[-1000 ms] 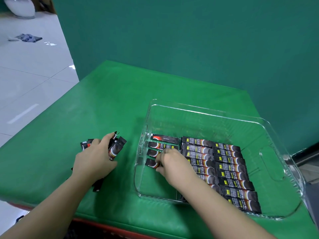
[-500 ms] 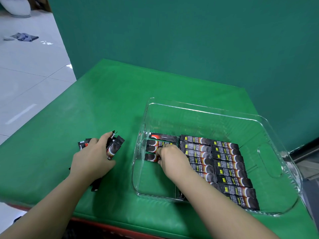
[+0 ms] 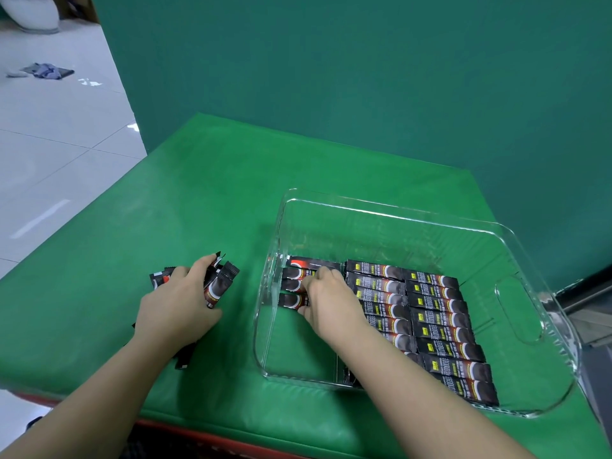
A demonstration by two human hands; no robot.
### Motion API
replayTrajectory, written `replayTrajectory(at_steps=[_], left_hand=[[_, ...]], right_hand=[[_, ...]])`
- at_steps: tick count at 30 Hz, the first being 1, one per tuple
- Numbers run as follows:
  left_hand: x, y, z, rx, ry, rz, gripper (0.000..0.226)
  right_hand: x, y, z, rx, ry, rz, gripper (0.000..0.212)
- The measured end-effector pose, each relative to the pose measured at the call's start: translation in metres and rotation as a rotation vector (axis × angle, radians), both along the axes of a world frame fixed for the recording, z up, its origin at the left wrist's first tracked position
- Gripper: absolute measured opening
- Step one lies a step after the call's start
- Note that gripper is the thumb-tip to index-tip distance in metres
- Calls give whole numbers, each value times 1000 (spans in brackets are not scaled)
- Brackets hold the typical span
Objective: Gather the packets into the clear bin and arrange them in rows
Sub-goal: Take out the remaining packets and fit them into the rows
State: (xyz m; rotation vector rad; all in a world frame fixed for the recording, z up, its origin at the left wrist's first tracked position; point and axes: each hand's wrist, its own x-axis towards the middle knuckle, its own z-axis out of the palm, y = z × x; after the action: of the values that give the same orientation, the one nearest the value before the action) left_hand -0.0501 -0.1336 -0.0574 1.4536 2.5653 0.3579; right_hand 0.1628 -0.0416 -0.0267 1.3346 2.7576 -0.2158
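The clear bin (image 3: 516,286) stands on the right of the green table. Black packets lie inside it in rows (image 3: 437,326), two full rows at the right and middle and a short row (image 3: 293,283) at the bin's left. My right hand (image 3: 328,296) reaches into the bin and its curled fingers pinch a packet (image 3: 291,300) at the near end of that short row. Left of the bin, my left hand (image 3: 175,309) grips a loose bundle of packets (image 3: 218,283) on the table; more packets poke out under the wrist.
The green padded table (image 3: 205,200) has its near edge just below my forearms and its left edge dropping to a white tiled floor (image 3: 49,144). A green wall (image 3: 331,61) rises behind the table.
My right hand's fingers have shifted slightly on the short row's packets. The left hand stays on the bundle.
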Motion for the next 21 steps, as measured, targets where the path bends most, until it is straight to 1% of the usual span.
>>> replayTrajectory(at_steps=[4,6,8,13,18,21], left_hand=[[0,0,1,-2,0,0,86],[1,-1,1,0,-2,0,85],[1,-1,1,0,-1,0,85],[1,-1,2,-1,2,2,84],[1,-1,1,2,0,1,85],[1,-1,1,5,-3,3,83]], right_hand=[[-4,6,-2,25,-3,9,53],[-7,10,-4,-29,-41,2,64],[-9,12,-5,-91,-107,-22,70],[-9,7,-2,-190,-202,-34,72],[-9,1,-7,-228,-356,15,68],[-8,2,-6,-248,-377,27,68]])
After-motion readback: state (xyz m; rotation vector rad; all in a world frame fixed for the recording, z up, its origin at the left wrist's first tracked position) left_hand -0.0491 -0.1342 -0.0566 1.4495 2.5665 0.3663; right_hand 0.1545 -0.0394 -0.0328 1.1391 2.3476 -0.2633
